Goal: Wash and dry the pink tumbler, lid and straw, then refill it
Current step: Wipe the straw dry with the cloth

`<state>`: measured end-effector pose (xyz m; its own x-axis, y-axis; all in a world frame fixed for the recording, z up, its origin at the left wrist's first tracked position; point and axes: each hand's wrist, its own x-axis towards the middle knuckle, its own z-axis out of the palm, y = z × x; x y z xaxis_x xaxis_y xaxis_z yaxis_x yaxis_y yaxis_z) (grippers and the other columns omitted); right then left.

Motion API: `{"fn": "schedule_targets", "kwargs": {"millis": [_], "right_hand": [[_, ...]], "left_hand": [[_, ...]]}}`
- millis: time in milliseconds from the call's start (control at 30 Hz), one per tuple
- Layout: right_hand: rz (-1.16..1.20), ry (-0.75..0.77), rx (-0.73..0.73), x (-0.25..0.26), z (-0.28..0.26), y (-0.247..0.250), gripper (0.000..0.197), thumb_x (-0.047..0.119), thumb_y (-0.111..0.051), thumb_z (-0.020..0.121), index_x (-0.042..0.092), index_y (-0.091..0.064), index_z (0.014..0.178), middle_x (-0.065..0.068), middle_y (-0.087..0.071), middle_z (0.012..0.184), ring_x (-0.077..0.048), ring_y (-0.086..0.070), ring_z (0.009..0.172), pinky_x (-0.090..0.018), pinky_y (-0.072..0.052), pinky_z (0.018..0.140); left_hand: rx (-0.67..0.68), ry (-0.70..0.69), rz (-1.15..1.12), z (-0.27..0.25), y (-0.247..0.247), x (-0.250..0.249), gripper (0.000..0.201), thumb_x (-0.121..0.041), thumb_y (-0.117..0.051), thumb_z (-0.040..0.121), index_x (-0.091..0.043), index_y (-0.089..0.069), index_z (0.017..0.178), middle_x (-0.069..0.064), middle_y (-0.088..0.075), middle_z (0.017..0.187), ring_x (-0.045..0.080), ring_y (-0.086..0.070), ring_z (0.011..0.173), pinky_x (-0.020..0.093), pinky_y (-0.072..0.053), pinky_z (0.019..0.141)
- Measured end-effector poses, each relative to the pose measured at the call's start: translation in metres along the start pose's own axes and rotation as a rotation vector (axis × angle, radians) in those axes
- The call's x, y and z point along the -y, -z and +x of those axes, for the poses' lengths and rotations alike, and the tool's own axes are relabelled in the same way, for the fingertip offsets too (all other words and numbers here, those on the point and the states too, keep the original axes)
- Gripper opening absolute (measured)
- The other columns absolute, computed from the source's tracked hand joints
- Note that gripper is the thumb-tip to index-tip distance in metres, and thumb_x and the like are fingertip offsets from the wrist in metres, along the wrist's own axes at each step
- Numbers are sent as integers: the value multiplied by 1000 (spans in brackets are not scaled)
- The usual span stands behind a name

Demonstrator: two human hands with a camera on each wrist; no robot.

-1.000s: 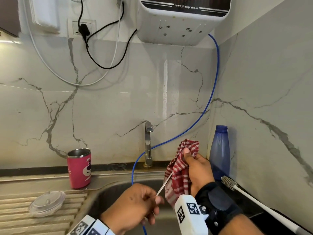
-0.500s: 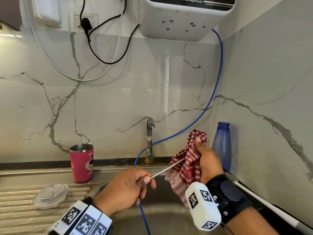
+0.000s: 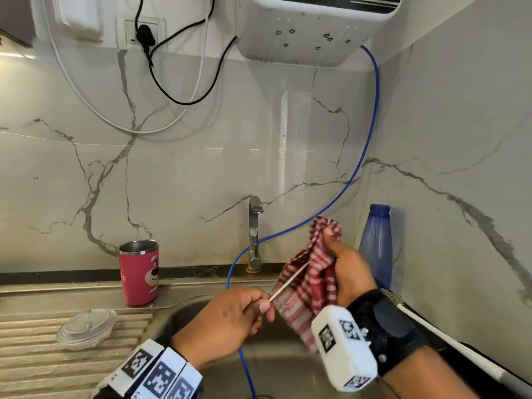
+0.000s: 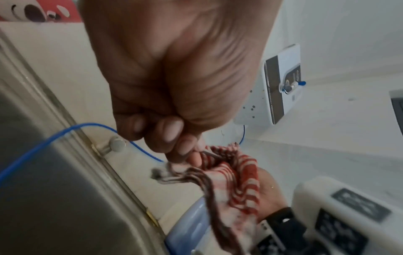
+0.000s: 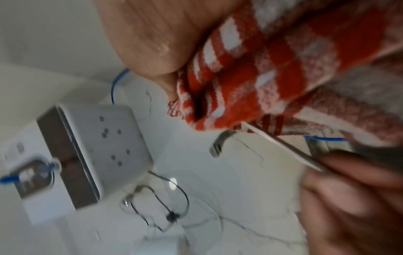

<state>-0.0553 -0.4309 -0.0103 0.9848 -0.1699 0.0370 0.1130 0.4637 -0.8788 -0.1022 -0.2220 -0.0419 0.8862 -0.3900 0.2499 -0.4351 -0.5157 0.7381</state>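
Over the sink my left hand (image 3: pixel 230 315) pinches the near end of a thin metal straw (image 3: pixel 288 285). The straw's far end is buried in a red-and-white checked cloth (image 3: pixel 311 277), which my right hand (image 3: pixel 348 272) grips around it. The same straw (image 5: pixel 281 146) and cloth (image 5: pixel 272 77) show in the right wrist view, and the cloth (image 4: pixel 240 174) in the left wrist view. The pink tumbler (image 3: pixel 139 273) with a bear face stands upright and open on the counter at left. Its clear lid (image 3: pixel 86 328) lies on the ribbed drainboard in front of it.
A steel tap (image 3: pixel 254 234) rises behind the sink (image 3: pixel 276 367). A blue tube (image 3: pixel 371 133) runs from the wall-mounted water purifier (image 3: pixel 311 27) down into the basin. A blue bottle (image 3: pixel 375 246) stands in the right corner, and a white-handled bottle brush (image 3: pixel 431 329) lies beside it.
The straw has slid deeper into the cloth, leaving a shorter length showing. Both hands have risen a little, and the camera has tilted slightly down.
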Motion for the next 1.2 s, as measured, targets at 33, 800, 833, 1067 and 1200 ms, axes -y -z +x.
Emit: {"fn": "schedule_targets", "kwargs": {"millis": [33, 800, 833, 1067, 1200], "right_hand": [[7, -5, -38, 4, 3, 5, 49, 46, -69, 89, 6, -70, 116, -20, -74, 106, -42, -71, 100, -62, -51, 94], [-254, 172, 295, -47, -38, -37, 34, 38, -66, 91, 6, -73, 98, -14, -75, 92, -26, -70, 83, -45, -57, 87], [-309, 225, 329, -49, -38, -37, 31, 36, -65, 93, 6, -74, 96, -11, -75, 89, -22, -69, 80, -40, -58, 82], [-1178, 629, 400, -41, -26, -15, 20, 48, -60, 95, 34, -64, 82, 13, -68, 76, 1, -61, 72, -18, -46, 65], [-1289, 601, 464, -49, -24, -14, 19, 56, -56, 94, 47, -55, 76, 18, -62, 73, 0, -58, 72, -24, -44, 67]], "left_hand": [[12, 2, 42, -2, 1, -1, 30, -26, -47, 106, -19, -68, 86, -11, -53, 53, -2, -46, 48, 10, -37, 55], [-166, 56, -65, -4, -4, -3, 36, -4, -58, 97, -17, -71, 66, 4, -72, 62, 13, -63, 50, 22, -46, 48], [-134, 70, -84, -3, -2, -2, 34, -2, -56, 97, -15, -71, 69, 6, -74, 66, 18, -69, 54, 24, -48, 47], [-333, 18, -52, -6, 28, 4, 44, -54, -77, 69, -24, -72, 101, -5, -78, 92, 11, -74, 68, 16, -48, 51], [-376, -178, -156, 0, 33, 0, 28, -39, -57, 95, -27, -70, 116, -15, -76, 107, 1, -70, 102, 11, -49, 76]]}}
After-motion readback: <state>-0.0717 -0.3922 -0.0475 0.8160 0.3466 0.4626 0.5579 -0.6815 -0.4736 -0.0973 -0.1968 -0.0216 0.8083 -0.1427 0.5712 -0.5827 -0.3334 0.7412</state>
